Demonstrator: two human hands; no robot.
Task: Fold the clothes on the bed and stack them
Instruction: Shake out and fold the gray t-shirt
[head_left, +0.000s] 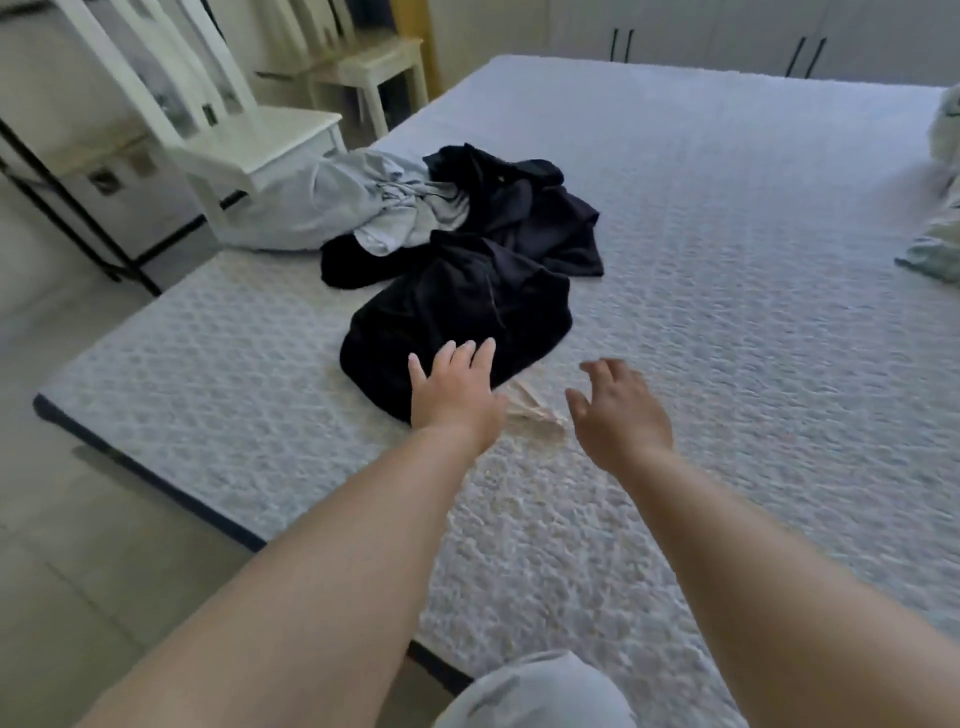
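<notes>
On the bed (727, 260), left of centre: one heap of unfolded clothes, none stacked.

Black garment (457, 312), nearest, crumpled in a rounded mound. Second black garment (524, 208) behind it, spread loosely, touching the first. Third dark piece (348, 267) showing at the left of the heap, partly under the others. Grey garment (332, 202), bunched, at the far left of the heap by the bed edge, overlapping the black ones. Beige garment (535, 410), small and flat, lying just in front of the nearest black mound, between the two hands.

Left hand (454, 389): fingers straight and spread, palm down, at the near edge of the black mound; whether it touches the cloth cannot be told. It has hold of nothing.

Right hand (618, 405): fingers loosely bent and apart, palm down, above the bedcover just right of the beige garment. Nothing in its grip.

Both forearms bare, reaching in from the lower frame.

Bedcover: pale, quilted pattern. Pale bedding (935, 244) at the right edge of the bed, well apart from the heap.

White chair (249, 135) beside the bed at the left; white side table (379, 62) further back. Cupboard doors (727, 36) with dark handles along the far wall.
</notes>
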